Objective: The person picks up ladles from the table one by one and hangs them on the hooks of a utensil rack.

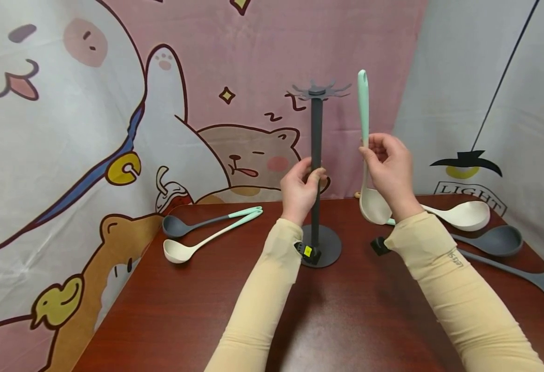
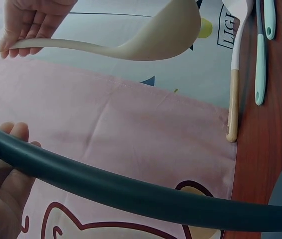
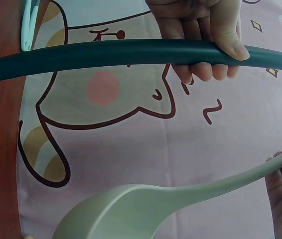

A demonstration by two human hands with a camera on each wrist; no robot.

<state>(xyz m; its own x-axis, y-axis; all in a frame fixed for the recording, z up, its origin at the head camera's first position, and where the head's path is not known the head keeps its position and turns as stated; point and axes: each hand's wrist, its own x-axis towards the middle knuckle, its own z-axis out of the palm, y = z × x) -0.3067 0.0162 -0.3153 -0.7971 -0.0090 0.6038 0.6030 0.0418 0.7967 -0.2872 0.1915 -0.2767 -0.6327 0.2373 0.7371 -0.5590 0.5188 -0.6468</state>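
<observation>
In the head view my left hand [image 1: 300, 188] grips the pole of a dark grey utensil stand [image 1: 316, 134], its fingers wrapped about midway up. The stand is upright, with a round base [image 1: 330, 248] on the table and a ring of curved hooks [image 1: 317, 93] on top. To the right of it, my right hand [image 1: 390, 163] pinches a white ladle [image 1: 375, 206] at the lower end of its mint green handle [image 1: 363, 103]. That ladle hangs bowl down, its handle tip higher than the hooks. The left wrist view shows the ladle's neck [image 2: 76, 45] between thumb and fingers.
On the table's left lie a grey ladle [image 1: 176, 226] and a white ladle [image 1: 179, 251], mint handle ends together. On the right, partly behind my right arm, are a white ladle [image 1: 472, 216] and grey utensils [image 1: 504, 242]. A printed cloth [image 1: 253, 62] hangs behind the table.
</observation>
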